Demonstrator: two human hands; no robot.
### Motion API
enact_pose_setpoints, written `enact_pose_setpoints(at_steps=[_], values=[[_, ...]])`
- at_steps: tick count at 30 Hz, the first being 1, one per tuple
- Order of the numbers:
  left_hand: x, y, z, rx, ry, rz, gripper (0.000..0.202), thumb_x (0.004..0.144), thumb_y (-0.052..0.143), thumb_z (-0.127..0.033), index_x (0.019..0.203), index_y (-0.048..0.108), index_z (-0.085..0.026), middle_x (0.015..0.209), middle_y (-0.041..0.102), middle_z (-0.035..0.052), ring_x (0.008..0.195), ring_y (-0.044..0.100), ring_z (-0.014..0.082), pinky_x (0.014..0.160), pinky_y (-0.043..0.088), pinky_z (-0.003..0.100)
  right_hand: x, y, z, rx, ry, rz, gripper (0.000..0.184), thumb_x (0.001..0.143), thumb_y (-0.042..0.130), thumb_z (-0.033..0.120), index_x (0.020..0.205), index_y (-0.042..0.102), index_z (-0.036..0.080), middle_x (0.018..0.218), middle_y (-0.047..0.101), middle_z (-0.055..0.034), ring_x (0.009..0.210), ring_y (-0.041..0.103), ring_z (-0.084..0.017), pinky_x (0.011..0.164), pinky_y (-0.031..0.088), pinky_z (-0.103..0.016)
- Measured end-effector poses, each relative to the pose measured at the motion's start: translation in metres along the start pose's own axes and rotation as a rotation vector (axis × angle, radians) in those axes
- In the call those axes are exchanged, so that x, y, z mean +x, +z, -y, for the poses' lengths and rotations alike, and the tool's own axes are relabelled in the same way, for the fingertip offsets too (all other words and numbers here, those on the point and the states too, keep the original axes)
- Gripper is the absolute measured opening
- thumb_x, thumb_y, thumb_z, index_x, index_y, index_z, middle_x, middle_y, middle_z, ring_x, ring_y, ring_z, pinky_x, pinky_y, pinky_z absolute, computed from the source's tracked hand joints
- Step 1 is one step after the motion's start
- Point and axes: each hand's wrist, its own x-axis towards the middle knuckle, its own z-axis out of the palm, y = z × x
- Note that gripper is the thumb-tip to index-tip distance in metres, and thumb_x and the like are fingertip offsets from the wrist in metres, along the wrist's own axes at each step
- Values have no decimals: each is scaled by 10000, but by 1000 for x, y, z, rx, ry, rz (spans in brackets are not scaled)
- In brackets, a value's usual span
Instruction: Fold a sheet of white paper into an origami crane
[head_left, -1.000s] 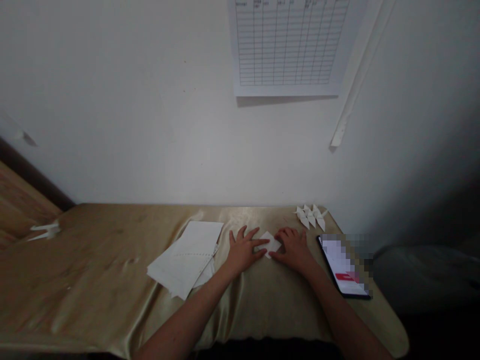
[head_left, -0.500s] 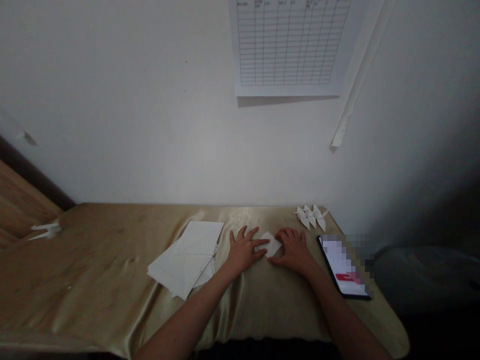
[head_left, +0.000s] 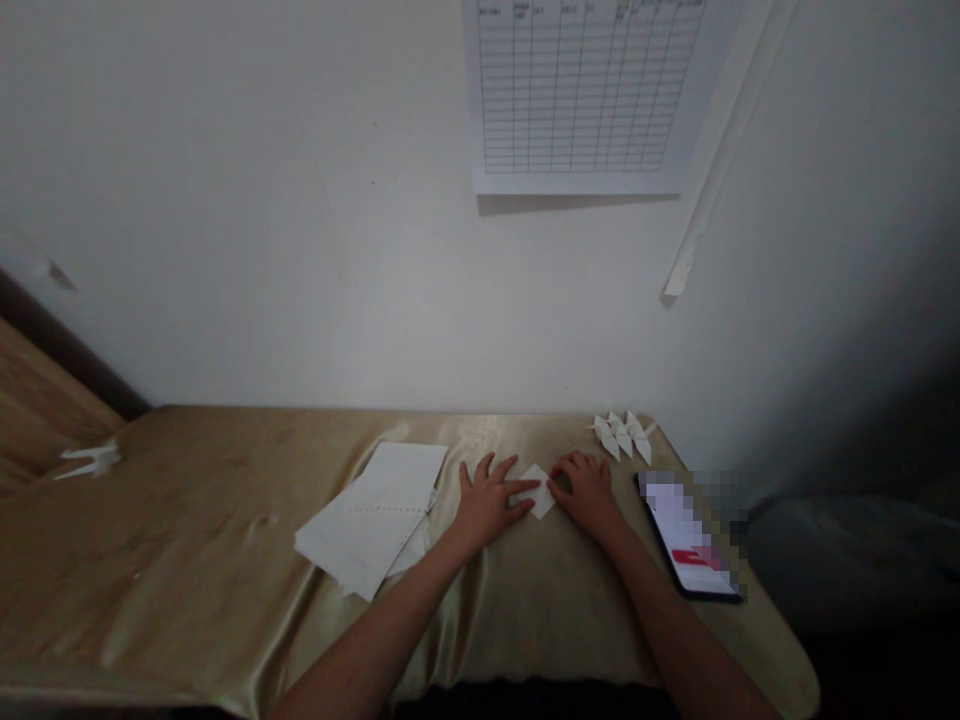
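A small folded piece of white paper (head_left: 537,501) lies diamond-shaped on the cloth between my hands. My left hand (head_left: 486,503) rests flat with its fingers spread, the index finger and thumb reaching onto the paper's left side. At the right corner, the thumb and index finger of my right hand (head_left: 587,492) come together in a pinch, the other fingers curled. Beyond the right hand stands a short row of white folded paper figures (head_left: 622,437), near the wall.
Left of my left arm lies a pile of white paper sheets (head_left: 382,510). A phone (head_left: 686,540) with a lit screen sits by the table's right edge. Another white paper figure (head_left: 91,459) is at the far left. A printed chart (head_left: 577,100) hangs on the wall.
My right hand's fingers have drawn together at the paper's right corner, the thumb moving up from its lower edge. The paper looks narrower on the right. My left hand stays put.
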Motion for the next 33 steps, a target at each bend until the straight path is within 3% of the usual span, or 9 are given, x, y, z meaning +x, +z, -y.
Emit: enact_pose_setpoints(at_steps=[6, 14, 20, 26, 33], values=[[0, 1, 0, 2, -3, -6, 377, 884, 586, -593, 1260, 565, -602, 1565, 388, -88, 1467, 220, 392, 1099, 36, 785, -3, -7, 1, 31, 6, 44, 236, 826, 631, 425, 1002, 660, 271, 1160, 604, -47, 1204, 476, -288, 1112, 164, -618], [-1, 0, 0, 7, -3, -7, 382, 877, 607, -577, 1257, 575, -594, 1586, 351, -77, 1467, 224, 391, 1106, 25, 778, -9, -12, 5, 49, -7, 107, 530, 661, 764, 524, 1109, 621, 281, 1243, 566, -63, 1260, 446, -319, 1119, 127, -636], [0, 0, 0, 5, 1, -15, 375, 877, 613, -570, 1249, 577, -599, 1599, 328, -59, 1466, 241, 382, 1103, 52, 776, -16, -10, 5, 78, -18, 104, 633, 646, 771, 545, 1181, 579, 268, 1302, 540, -89, 1301, 426, -325, 1141, 68, -641], [-1, -2, -1, 3, -12, 5, 376, 873, 612, -576, 1249, 589, -584, 1610, 304, -59, 1469, 232, 390, 1107, 39, 775, -15, -11, 1, 90, -14, 128, 615, 669, 754, 576, 1187, 602, 281, 1303, 554, -88, 1288, 446, -324, 1142, 94, -611], [-1, -4, -2, -1, -6, -2, 366, 884, 597, -574, 1250, 583, -589, 1608, 306, -66, 1467, 237, 390, 1111, 49, 772, -13, -10, -1, 82, -43, 49, 486, 699, 750, 513, 1122, 669, 286, 1251, 596, -67, 1226, 475, -303, 1110, 212, -518]])
